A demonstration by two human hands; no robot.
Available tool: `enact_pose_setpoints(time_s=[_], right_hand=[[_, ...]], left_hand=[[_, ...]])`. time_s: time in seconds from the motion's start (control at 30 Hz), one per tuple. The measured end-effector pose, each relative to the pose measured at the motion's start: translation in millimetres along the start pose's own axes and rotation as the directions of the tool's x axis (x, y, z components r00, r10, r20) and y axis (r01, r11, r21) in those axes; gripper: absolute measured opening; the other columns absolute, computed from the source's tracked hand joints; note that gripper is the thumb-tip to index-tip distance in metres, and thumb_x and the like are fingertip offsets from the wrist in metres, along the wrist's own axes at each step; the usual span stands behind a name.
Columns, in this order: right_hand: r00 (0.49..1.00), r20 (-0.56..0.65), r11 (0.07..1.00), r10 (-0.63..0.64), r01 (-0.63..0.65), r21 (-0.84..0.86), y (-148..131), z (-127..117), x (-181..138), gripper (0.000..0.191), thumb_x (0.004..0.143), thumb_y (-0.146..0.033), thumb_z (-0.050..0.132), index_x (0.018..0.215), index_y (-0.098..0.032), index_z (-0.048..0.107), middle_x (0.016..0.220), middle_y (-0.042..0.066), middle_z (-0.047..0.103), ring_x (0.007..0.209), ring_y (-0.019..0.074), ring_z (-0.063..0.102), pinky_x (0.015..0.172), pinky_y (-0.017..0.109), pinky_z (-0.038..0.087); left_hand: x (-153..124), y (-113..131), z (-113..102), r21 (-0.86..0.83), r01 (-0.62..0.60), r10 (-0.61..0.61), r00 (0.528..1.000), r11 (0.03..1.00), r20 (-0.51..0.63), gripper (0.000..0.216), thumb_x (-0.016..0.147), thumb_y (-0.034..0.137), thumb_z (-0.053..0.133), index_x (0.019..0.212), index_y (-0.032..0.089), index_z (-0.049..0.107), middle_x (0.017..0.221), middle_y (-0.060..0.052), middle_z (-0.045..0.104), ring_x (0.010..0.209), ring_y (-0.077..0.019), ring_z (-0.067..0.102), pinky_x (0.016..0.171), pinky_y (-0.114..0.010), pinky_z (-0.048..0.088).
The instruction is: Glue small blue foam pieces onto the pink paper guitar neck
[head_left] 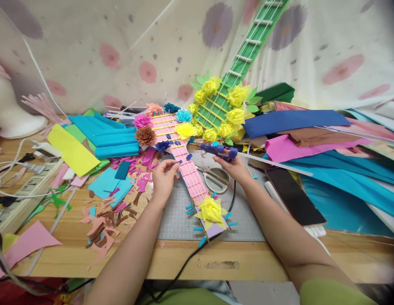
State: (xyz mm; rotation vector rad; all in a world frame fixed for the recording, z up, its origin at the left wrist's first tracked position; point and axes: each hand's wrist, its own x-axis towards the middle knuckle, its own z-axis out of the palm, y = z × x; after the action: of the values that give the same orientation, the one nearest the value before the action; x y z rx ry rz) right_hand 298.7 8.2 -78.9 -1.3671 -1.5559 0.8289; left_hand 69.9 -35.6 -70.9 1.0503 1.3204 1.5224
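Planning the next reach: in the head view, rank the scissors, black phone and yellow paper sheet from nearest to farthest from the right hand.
1. Scissors: just left of the right hand, which grips the glue gun.
2. Black phone: to its right, lying on the table.
3. Yellow paper sheet: far left, across the pink guitar.

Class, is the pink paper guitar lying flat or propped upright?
Lying flat: the pink guitar lies with its neck along the grey cutting mat.
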Motion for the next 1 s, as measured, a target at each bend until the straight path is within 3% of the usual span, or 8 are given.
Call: enact_pose_setpoints(time_s=[0.1,0.23,0.43,0.53,0.67,0.8,1.0], right_hand=[[0.996,-0.078,0.991,0.038,-0.047,-0.122,14,-13,5,0.054,0.064,-0.060,0.063,0.094,-0.014,0.068,0.082,0.006,0.069,0.078,0.0225,0.061,0.070,0.035,0.048],[0.993,-0.048,0.939,0.107,-0.117,-0.324,21,-22,6,0.058,0.066,-0.065,0.059,0.090,-0.013,0.070,0.074,0.005,0.069,0.076,0.0238,0.062,0.067,0.033,0.048],[0.986,-0.034,0.905,0.161,-0.161,-0.394,21,-19,7,0.060,0.066,-0.068,0.056,0.088,-0.014,0.071,0.077,0.007,0.070,0.077,0.0252,0.064,0.069,0.033,0.047],[0.989,-0.034,0.907,0.146,-0.147,-0.394,25,-19,8,0.061,0.066,-0.068,0.056,0.089,-0.014,0.071,0.077,0.007,0.070,0.077,0.0250,0.064,0.069,0.034,0.048],[0.988,-0.052,0.903,0.146,-0.154,-0.400,26,-19,9,0.061,0.066,-0.067,0.056,0.089,-0.013,0.070,0.076,0.007,0.069,0.075,0.0252,0.064,0.068,0.034,0.048],[0.981,-0.081,0.892,0.175,-0.193,-0.409,24,-19,10,0.059,0.064,-0.066,0.058,0.087,-0.013,0.071,0.075,0.008,0.070,0.073,0.0260,0.064,0.065,0.033,0.048],[0.976,-0.098,0.887,0.196,-0.219,-0.407,29,-19,11,0.058,0.063,-0.066,0.059,0.083,-0.013,0.070,0.076,0.009,0.070,0.077,0.0276,0.065,0.066,0.034,0.047]], left_hand=[[5,3,-4,-0.064,0.017,-0.021,0.998,0.998,-0.064,0.024,0.061,0.033,0.071,0.076,0.016,0.062,0.067,0.000,0.061,0.058,-0.0109,0.060,0.044,-0.019,0.049],[12,10,-15,-0.160,0.037,-0.069,0.978,0.986,-0.198,0.029,0.056,0.033,0.072,0.076,0.016,0.061,0.068,0.000,0.062,0.058,-0.0108,0.061,0.044,-0.018,0.048],[23,15,-31,-0.312,0.059,-0.167,0.929,0.948,-0.331,0.031,0.053,0.028,0.072,0.077,0.016,0.057,0.063,0.003,0.060,0.053,-0.0076,0.056,0.044,-0.018,0.047],[28,19,-36,-0.318,0.114,-0.222,0.918,0.941,-0.328,0.026,0.053,0.024,0.069,0.073,0.016,0.055,0.055,0.005,0.057,0.048,-0.0068,0.054,0.042,-0.017,0.047],[41,21,-45,-0.168,0.198,-0.238,0.935,0.966,-0.263,0.023,0.056,0.020,0.069,0.073,0.015,0.054,0.054,0.003,0.058,0.045,-0.0080,0.055,0.040,-0.018,0.047],[58,21,-50,-0.020,0.214,-0.214,0.956,0.977,-0.201,0.029,0.056,0.015,0.071,0.074,0.016,0.048,0.054,0.003,0.059,0.045,-0.0116,0.059,0.040,-0.020,0.047],[70,27,-45,0.024,0.241,-0.232,0.951,0.970,-0.206,0.032,0.060,0.007,0.068,0.074,0.018,0.041,0.052,0.006,0.055,0.048,-0.0132,0.061,0.043,-0.022,0.049]])
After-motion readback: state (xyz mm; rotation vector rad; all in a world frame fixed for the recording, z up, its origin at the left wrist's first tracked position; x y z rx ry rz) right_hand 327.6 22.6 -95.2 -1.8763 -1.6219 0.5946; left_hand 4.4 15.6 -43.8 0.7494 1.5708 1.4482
